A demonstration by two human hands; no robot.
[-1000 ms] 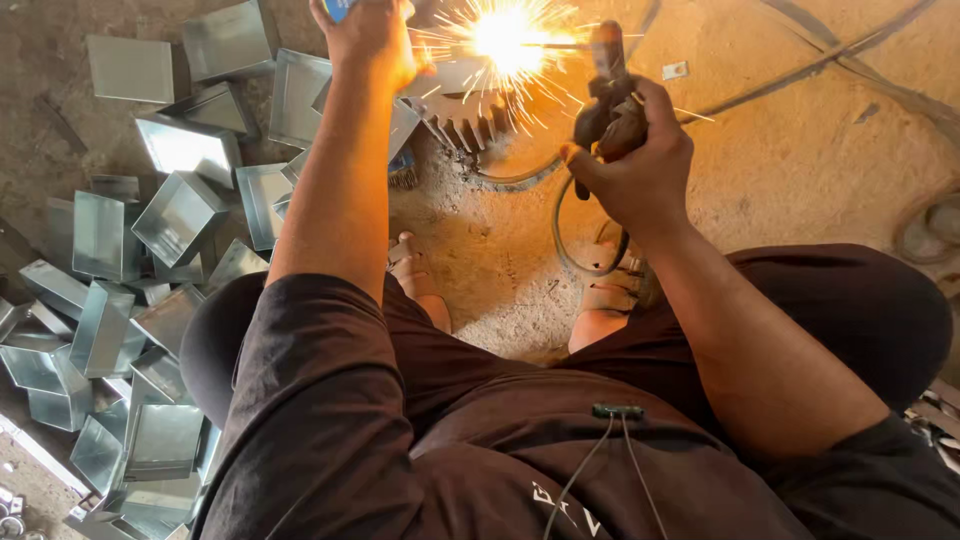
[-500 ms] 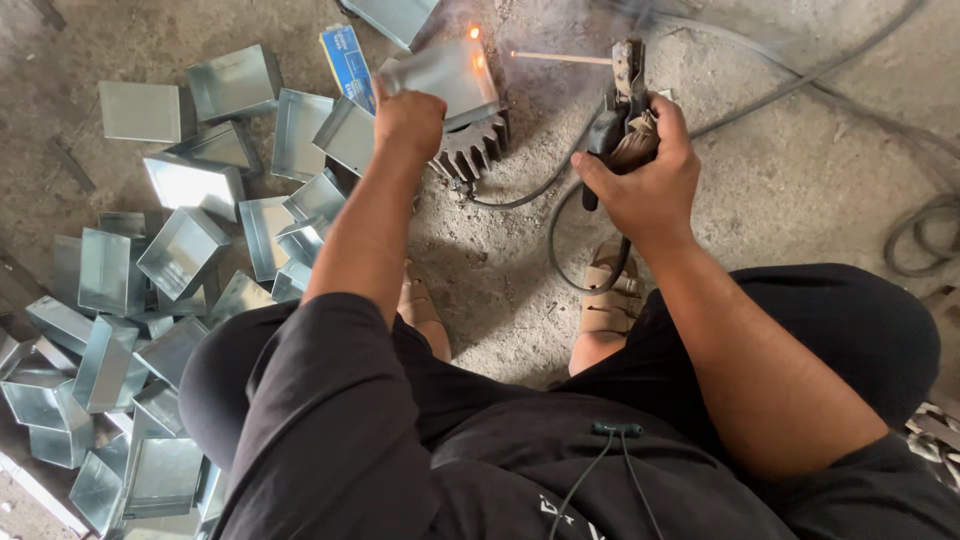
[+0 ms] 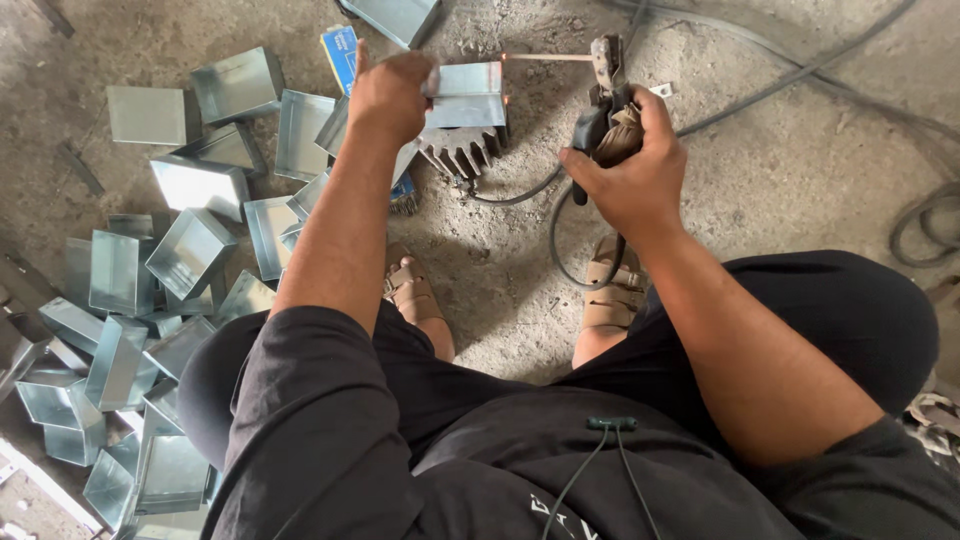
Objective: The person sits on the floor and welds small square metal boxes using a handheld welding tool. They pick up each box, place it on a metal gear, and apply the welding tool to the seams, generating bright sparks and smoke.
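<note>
Welding step: left hand (image 3: 388,95) fingers closed on box (image 3: 465,95); right hand (image 3: 632,165) grips holder (image 3: 603,95), rod tip glowing beside box. Next: judged steady re-strike.

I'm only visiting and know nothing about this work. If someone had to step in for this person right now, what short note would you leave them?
Left hand: pressing a small open metal box down on a toothed metal block on the floor.
Right hand: gripping a welding electrode holder; its rod points at the box's upper right corner, tip glowing.
Done: small glowing spots show on the box's right edge; no sparks now.
Left: a heap of similar metal boxes lies on the floor to the left; I cannot tell which are welded.
Mind the cables on the floor.
</note>
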